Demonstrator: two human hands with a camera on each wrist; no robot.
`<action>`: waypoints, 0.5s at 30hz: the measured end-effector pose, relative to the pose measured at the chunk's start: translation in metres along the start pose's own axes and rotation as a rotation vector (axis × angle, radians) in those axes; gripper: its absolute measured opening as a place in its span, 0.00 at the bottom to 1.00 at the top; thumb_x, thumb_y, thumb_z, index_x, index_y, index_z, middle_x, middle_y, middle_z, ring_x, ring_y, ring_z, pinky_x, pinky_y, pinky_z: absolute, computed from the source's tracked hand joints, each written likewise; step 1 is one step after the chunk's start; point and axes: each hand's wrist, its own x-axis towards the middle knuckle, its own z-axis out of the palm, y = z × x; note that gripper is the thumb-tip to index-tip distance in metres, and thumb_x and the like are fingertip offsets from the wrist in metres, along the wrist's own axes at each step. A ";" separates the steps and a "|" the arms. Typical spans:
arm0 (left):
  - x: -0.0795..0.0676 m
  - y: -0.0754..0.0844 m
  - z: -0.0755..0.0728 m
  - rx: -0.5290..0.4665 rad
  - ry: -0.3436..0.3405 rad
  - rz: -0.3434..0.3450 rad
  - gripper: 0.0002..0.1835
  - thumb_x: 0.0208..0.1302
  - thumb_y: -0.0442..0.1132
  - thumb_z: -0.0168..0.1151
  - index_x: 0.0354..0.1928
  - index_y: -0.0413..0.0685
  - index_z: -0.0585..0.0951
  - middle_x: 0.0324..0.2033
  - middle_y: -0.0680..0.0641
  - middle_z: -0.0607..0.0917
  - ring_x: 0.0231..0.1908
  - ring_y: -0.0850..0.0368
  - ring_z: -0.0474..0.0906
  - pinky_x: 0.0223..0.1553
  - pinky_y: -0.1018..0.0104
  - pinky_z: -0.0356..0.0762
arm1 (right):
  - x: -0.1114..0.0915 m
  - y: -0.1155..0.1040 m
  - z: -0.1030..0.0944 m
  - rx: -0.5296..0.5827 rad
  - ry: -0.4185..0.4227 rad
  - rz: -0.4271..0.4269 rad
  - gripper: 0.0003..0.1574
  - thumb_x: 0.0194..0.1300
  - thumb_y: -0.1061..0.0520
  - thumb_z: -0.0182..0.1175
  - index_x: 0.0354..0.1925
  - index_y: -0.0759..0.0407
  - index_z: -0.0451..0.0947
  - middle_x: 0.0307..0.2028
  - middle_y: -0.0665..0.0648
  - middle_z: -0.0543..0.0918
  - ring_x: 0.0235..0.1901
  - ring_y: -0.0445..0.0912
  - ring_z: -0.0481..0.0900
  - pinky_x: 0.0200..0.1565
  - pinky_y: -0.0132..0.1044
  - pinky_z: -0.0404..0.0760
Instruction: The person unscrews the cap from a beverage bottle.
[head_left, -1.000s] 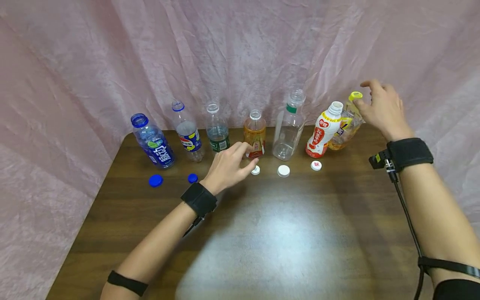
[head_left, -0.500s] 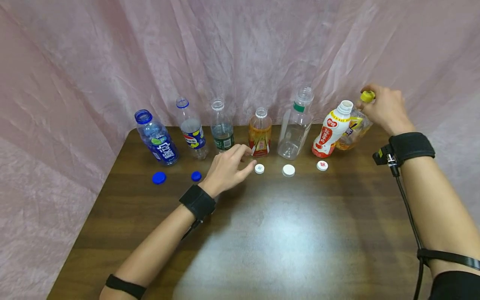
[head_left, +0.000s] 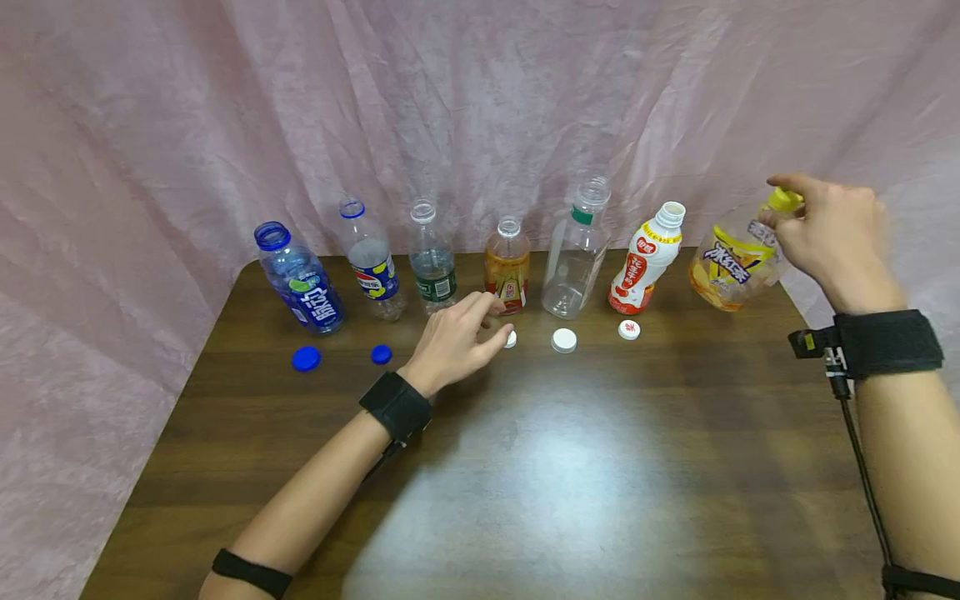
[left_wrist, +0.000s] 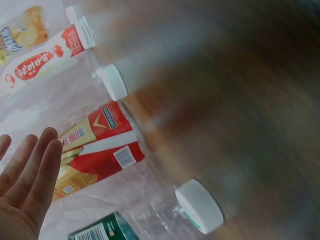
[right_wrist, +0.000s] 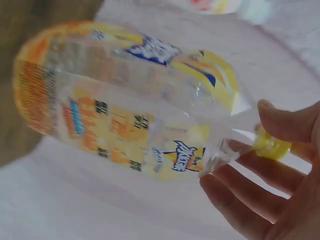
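Note:
My right hand [head_left: 843,237] grips a clear iced-tea bottle [head_left: 731,258] by its neck, just under a yellow cap [head_left: 784,199]. In the right wrist view the thumb and fingers [right_wrist: 240,202] curl round the neck, and the yellow-and-orange label faces the camera. Whether the bottle's base touches the table cannot be told. My left hand [head_left: 453,337] holds nothing and hovers near a small white cap [head_left: 512,340], which it partly hides. Just behind it stands an amber-labelled bottle [head_left: 507,271]. In the left wrist view the left fingers [left_wrist: 37,170] are loosely extended.
Uncapped bottles line the wooden table's [head_left: 555,500] back edge: blue [head_left: 307,292], blue-labelled [head_left: 375,275], green-labelled [head_left: 435,275], tall clear [head_left: 573,267] and white-and-red [head_left: 647,262]. In front lie blue caps [head_left: 306,359] and white caps [head_left: 564,340]. A pink curtain [head_left: 480,100] hangs behind.
My right hand has closed round the iced-tea bottle's neck and moved it right, away from the white-and-red bottle. My left hand has stayed nearly in place.

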 end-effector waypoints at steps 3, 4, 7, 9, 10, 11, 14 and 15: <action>-0.001 0.003 -0.002 -0.023 -0.011 0.000 0.14 0.71 0.51 0.63 0.48 0.50 0.80 0.42 0.50 0.86 0.38 0.55 0.88 0.34 0.63 0.84 | -0.014 -0.022 -0.019 -0.045 0.046 -0.076 0.29 0.71 0.50 0.63 0.67 0.57 0.77 0.45 0.77 0.85 0.30 0.74 0.78 0.19 0.52 0.63; -0.002 0.004 -0.003 -0.032 -0.013 -0.001 0.15 0.71 0.52 0.63 0.49 0.50 0.80 0.42 0.50 0.86 0.38 0.55 0.88 0.34 0.63 0.84 | -0.018 -0.031 -0.024 -0.048 0.068 -0.111 0.29 0.70 0.50 0.64 0.66 0.55 0.78 0.42 0.75 0.87 0.28 0.72 0.78 0.18 0.50 0.62; -0.002 0.007 -0.005 -0.053 -0.015 0.005 0.20 0.70 0.54 0.63 0.53 0.47 0.78 0.42 0.49 0.87 0.38 0.54 0.88 0.34 0.63 0.84 | -0.033 -0.064 -0.034 -0.027 0.107 -0.227 0.26 0.68 0.49 0.67 0.63 0.52 0.82 0.39 0.70 0.89 0.26 0.68 0.81 0.17 0.51 0.62; -0.001 0.011 -0.007 -0.062 -0.018 0.012 0.26 0.69 0.56 0.65 0.59 0.47 0.76 0.43 0.49 0.88 0.39 0.53 0.89 0.35 0.62 0.84 | -0.044 -0.087 -0.035 0.014 0.127 -0.317 0.25 0.65 0.50 0.69 0.60 0.51 0.84 0.39 0.66 0.90 0.27 0.66 0.83 0.18 0.53 0.65; 0.000 0.013 -0.007 -0.069 -0.023 0.015 0.29 0.68 0.58 0.65 0.62 0.48 0.74 0.45 0.49 0.88 0.41 0.53 0.89 0.36 0.61 0.85 | -0.049 -0.098 -0.034 0.040 0.123 -0.354 0.25 0.64 0.51 0.70 0.59 0.50 0.84 0.40 0.64 0.91 0.28 0.64 0.84 0.20 0.54 0.66; 0.001 0.015 -0.008 -0.079 -0.028 0.019 0.33 0.67 0.60 0.66 0.66 0.49 0.72 0.46 0.49 0.88 0.42 0.53 0.89 0.38 0.60 0.85 | -0.054 -0.109 -0.032 0.074 0.114 -0.393 0.25 0.64 0.52 0.71 0.59 0.50 0.85 0.40 0.63 0.91 0.28 0.62 0.85 0.20 0.53 0.67; 0.003 0.023 -0.012 -0.139 -0.067 0.029 0.45 0.62 0.63 0.70 0.75 0.56 0.63 0.55 0.48 0.86 0.50 0.53 0.87 0.43 0.58 0.85 | -0.066 -0.137 -0.018 0.195 0.081 -0.520 0.24 0.61 0.57 0.73 0.57 0.49 0.86 0.41 0.58 0.92 0.26 0.51 0.83 0.23 0.47 0.70; 0.004 0.025 -0.013 -0.167 -0.082 0.034 0.48 0.61 0.63 0.71 0.77 0.58 0.60 0.58 0.48 0.84 0.53 0.53 0.87 0.45 0.56 0.86 | -0.069 -0.146 -0.013 0.236 0.060 -0.555 0.25 0.61 0.58 0.73 0.57 0.49 0.86 0.41 0.56 0.92 0.26 0.48 0.83 0.25 0.45 0.71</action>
